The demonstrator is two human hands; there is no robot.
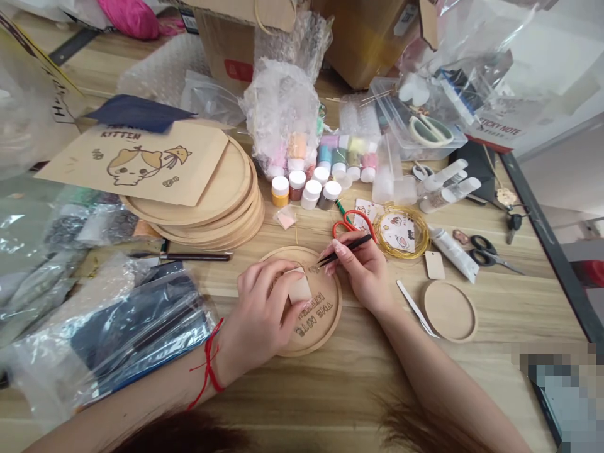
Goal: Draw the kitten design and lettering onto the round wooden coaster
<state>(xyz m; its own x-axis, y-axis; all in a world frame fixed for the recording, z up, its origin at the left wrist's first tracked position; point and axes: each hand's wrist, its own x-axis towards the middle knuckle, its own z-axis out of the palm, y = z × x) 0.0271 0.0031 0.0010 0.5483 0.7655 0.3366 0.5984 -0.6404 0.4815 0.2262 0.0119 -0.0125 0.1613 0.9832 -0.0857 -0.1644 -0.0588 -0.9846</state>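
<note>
A round wooden tray (pixel 325 327) with a raised rim lies in front of me, with lettering and line figures on its floor. Over its left side, my left hand (pixel 267 302) grips a small pale square piece (pixel 300 287) between thumb and fingers. I cannot tell what that piece is made of. My right hand (pixel 365 270) is closed around black tweezers (pixel 346 249), held like a pen. The tweezer tips point left, at the small figures near the tray's upper right. Part of the drawing is hidden under my left hand.
Stacked wooden trays (pixel 236 182) carry a kitten drawing sheet (pixel 141 165) at left. Small paint jars (pixel 311 194) stand behind the tray. Red-handled scissors (pixel 346 220), a gold wire coil (pixel 422 242), a white tube (pixel 455 253) and a small round dish (pixel 448 311) lie right. Plastic-wrapped packages (pixel 141 327) lie left.
</note>
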